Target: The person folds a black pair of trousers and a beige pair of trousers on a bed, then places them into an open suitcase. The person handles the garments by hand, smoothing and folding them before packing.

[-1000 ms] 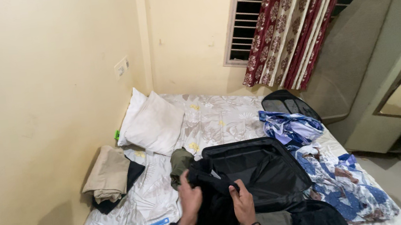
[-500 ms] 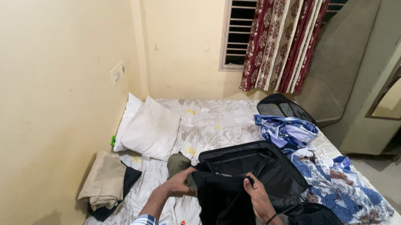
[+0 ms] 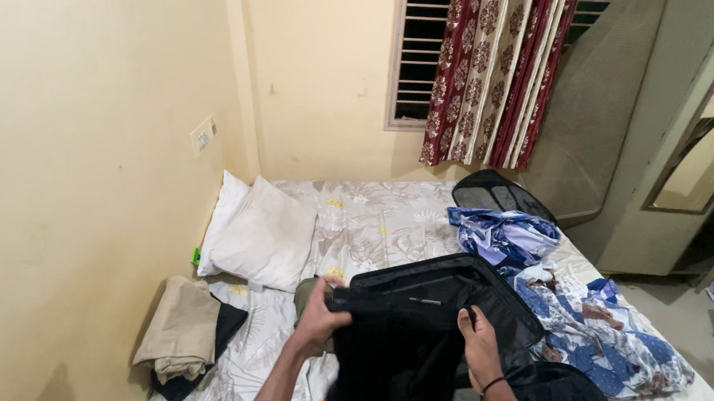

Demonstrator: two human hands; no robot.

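Here, both hands grip a black garment (image 3: 401, 348), left hand (image 3: 318, 317) at one top corner and right hand (image 3: 479, 339) at the other, spreading it over the bed (image 3: 377, 216). Just beyond lies an open black suitcase (image 3: 475, 290); pillows (image 3: 258, 234) rest farther off. This looks like spreading-out; folding it evenly would need both corners kept level.

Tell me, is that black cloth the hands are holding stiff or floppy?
Probably floppy: the black garment hangs and folds between the left hand and right hand. It is likely light, since fingertips alone hold it up. It should not roll.
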